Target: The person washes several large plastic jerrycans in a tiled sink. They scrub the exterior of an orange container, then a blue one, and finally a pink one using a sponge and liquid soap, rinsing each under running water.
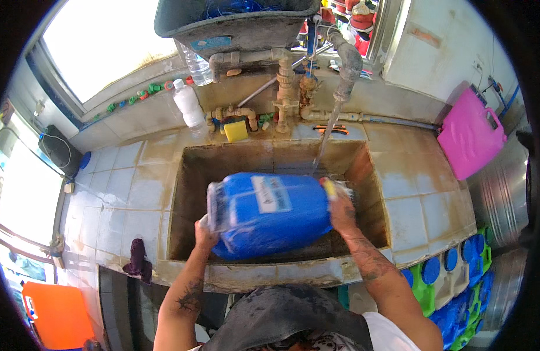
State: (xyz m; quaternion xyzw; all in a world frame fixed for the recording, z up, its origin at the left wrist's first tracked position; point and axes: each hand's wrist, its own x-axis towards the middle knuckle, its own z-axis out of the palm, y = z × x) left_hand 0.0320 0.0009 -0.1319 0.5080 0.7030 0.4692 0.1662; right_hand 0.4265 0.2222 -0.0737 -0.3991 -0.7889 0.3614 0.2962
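Note:
A blue plastic water container (292,219) lies on its side over the tiled sink basin (270,151), slightly blurred, with a label on its upper face. My left hand (206,234) grips its left end, by a pale translucent cap or rim. Against the right end, my right hand (342,210) presses something yellow and red, perhaps a sponge or brush; its exact form is blurred. Water (327,136) runs from a grey pipe spout (343,92) into the basin behind the container.
Behind the basin are a yellow sponge (236,131), a white bottle (188,105), cutters (333,129) and valve pipes (285,94). A dark cloth (138,259) hangs over the front edge. A pink jerrycan (471,131) stands right; several blue and green containers (454,289) sit lower right.

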